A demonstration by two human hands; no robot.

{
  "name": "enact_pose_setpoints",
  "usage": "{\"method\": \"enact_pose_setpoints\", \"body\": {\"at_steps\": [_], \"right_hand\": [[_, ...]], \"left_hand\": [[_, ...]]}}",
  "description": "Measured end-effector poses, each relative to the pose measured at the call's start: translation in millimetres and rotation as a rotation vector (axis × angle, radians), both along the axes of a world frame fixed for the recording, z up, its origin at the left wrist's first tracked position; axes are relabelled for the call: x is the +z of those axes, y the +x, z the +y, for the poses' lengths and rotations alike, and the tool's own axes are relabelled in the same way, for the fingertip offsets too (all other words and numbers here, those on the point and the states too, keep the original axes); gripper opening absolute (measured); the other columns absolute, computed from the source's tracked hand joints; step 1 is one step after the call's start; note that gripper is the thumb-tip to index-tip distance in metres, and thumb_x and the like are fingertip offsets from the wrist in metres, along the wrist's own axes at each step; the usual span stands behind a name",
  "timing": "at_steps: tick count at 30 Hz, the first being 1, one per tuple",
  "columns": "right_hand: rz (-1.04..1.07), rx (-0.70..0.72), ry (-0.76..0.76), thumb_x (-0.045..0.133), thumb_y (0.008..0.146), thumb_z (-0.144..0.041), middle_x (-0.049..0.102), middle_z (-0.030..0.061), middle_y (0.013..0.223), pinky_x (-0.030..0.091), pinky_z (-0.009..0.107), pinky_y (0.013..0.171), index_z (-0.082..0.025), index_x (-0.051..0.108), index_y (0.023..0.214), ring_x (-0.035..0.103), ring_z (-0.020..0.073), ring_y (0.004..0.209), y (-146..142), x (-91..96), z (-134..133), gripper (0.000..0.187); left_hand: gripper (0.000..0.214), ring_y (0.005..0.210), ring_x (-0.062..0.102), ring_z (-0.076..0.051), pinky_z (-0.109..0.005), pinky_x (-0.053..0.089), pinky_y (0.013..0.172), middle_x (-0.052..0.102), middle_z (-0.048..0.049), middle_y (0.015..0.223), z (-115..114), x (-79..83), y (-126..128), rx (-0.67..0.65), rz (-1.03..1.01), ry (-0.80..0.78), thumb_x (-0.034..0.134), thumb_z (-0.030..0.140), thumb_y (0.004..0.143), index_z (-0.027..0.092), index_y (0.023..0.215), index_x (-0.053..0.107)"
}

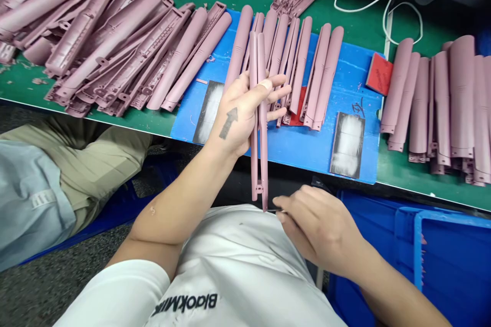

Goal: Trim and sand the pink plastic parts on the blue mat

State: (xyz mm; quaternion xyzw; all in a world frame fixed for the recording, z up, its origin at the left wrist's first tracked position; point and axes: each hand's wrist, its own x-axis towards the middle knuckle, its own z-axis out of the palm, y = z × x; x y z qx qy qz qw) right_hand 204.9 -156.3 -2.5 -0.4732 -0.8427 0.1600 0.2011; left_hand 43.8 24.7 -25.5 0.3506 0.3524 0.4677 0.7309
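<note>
My left hand [241, 115] grips a long pink plastic shell part [259, 127] upright over the table's front edge, fingers wrapped round its upper half. The part's lower end hangs down near my lap. My right hand [316, 225] is closed just below and right of that lower end, pinching a small thin tool whose tip touches the part's bottom; I cannot make the tool out clearly. A row of similar pink parts [303, 66] lies on the blue mat [307, 145] behind my left hand.
A big heap of pink parts [103, 41] covers the green table's left side; another row [448, 102] lies at right. A red block [379, 74], grey pads [347, 145], a white cable [387, 2], a blue crate [452, 260] and another person's leg [76, 163] at left.
</note>
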Motion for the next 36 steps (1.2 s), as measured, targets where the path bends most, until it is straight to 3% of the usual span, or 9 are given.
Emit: {"method": "enact_pose_setpoints", "body": {"at_steps": [2, 6, 11, 15, 18, 21, 27, 33, 36], "right_hand": [[0.166, -0.142, -0.106, 0.065, 0.111, -0.037, 0.07, -0.0004, 0.079, 0.047, 0.03, 0.063, -0.017, 0.067, 0.117, 0.061, 0.0138, 0.064, -3, -7.2, 7, 0.021], [0.44, -0.377, -0.411, 0.085, 0.093, -0.06, 0.069, -0.0064, 0.07, 0.046, 0.025, 0.057, -0.023, 0.06, 0.116, 0.061, 0.0127, 0.058, -21, -22.4, 23, 0.051], [0.929, -0.378, -0.781, 0.073, 0.101, -0.062, 0.068, -0.0054, 0.069, 0.042, 0.024, 0.045, -0.025, 0.059, 0.102, 0.054, 0.01, 0.044, -43, -41.9, 27, 0.04], [1.172, -0.442, -0.683, 0.067, 0.103, -0.069, 0.047, -0.0062, 0.06, 0.033, 0.024, 0.048, -0.021, 0.068, 0.085, 0.038, 0.0088, 0.049, -46, -60.0, 25, 0.051], [1.159, -0.387, -0.671, 0.068, 0.102, -0.069, 0.05, -0.004, 0.066, 0.033, 0.025, 0.052, -0.019, 0.074, 0.093, 0.038, 0.01, 0.056, -46, -62.5, 27, 0.051], [1.058, -0.289, -0.641, 0.072, 0.101, -0.065, 0.052, -0.0041, 0.068, 0.033, 0.026, 0.053, -0.02, 0.071, 0.087, 0.038, 0.0097, 0.057, -47, -53.8, 29, 0.047], [0.837, -0.474, -0.427, 0.087, 0.092, -0.044, 0.055, -0.0063, 0.063, 0.04, 0.025, 0.059, -0.021, 0.066, 0.079, 0.048, 0.0104, 0.061, -47, -38.3, 27, 0.033], [1.06, -0.353, -0.726, 0.077, 0.101, -0.049, 0.068, -0.0042, 0.07, 0.043, 0.023, 0.051, -0.022, 0.067, 0.095, 0.056, 0.0099, 0.051, -50, -42.7, 26, 0.029], [1.074, -0.358, -0.752, 0.077, 0.1, -0.046, 0.067, -0.0051, 0.068, 0.041, 0.023, 0.048, -0.022, 0.066, 0.099, 0.054, 0.0097, 0.049, -51, -43.2, 25, 0.026]], "left_hand": [[0.035, 0.151, 0.061, -0.04, -0.059, 0.06, 0.115, 0.075, -0.0112, 0.146, -3, 1.2, 0, 0.009, -0.005, -0.001, 0.08, 0.041, 0.094, 0.024, 0.121, 0.065], [0.029, 0.145, 0.067, -0.038, -0.053, 0.065, 0.109, 0.078, -0.0106, 0.141, -11, 5.8, 5, 0.02, -0.027, -0.03, 0.08, 0.039, 0.096, 0.023, 0.117, 0.066], [0.02, 0.136, 0.074, -0.034, -0.047, 0.068, 0.104, 0.08, -0.0103, 0.133, -14, 12.6, 6, 0.016, -0.179, -0.078, 0.068, 0.033, 0.103, 0.021, 0.118, 0.066], [0.025, 0.106, 0.084, -0.027, -0.038, 0.072, 0.08, 0.082, -0.0086, 0.116, -10, 16.6, 1, 0.013, -0.306, -0.131, 0.047, 0.034, 0.111, 0.02, 0.116, 0.068], [0.038, 0.078, 0.081, -0.02, -0.028, 0.067, 0.061, 0.081, -0.0069, 0.1, -7, 17.2, 1, 0.056, -0.357, -0.171, 0.039, 0.042, 0.113, 0.019, 0.111, 0.07], [0.048, 0.063, 0.073, -0.015, -0.023, 0.06, 0.053, 0.075, -0.0042, 0.087, -7, 15.3, 3, 0.109, -0.353, -0.167, 0.04, 0.056, 0.113, 0.02, 0.104, 0.071], [0.043, 0.052, 0.06, -0.01, -0.02, 0.05, 0.041, 0.06, 0.0014, 0.071, -12, 8.0, 5, 0.184, -0.266, -0.108, 0.057, 0.057, 0.111, 0.019, 0.103, 0.075], [0.049, 0.051, 0.059, -0.01, -0.02, 0.048, 0.038, 0.062, 0.0009, 0.071, -15, 4.8, 7, 0.096, -0.307, -0.195, 0.047, 0.057, 0.115, 0.018, 0.105, 0.075], [0.053, 0.05, 0.059, -0.01, -0.02, 0.049, 0.039, 0.062, 0.0004, 0.07, -18, 5.4, 9, 0.083, -0.314, -0.203, 0.041, 0.056, 0.116, 0.017, 0.106, 0.076]]}}
